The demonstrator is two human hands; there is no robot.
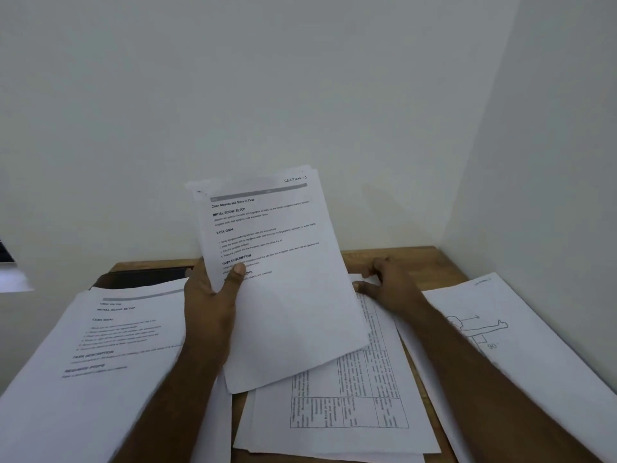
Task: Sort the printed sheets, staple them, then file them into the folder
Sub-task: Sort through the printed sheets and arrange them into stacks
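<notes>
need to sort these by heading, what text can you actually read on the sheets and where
Held sheet in left hand: "Clean Glasses and Store in Case", "INITIAL SCENE SETUP", "TASK GOAL", "TASK DESCRIPTION"; handwritten corner note unclear.
Left sheet: "INITIAL SCENE SETUP", "TASK DESCRIPTION"; rest blurred.
Drawing sheet: "90".
Table sheet: too small.

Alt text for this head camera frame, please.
A person's left hand holds up a small stack of printed sheets above a wooden desk, while the right hand rests on a table-printed sheet. More sheets lie left and right.
</notes>
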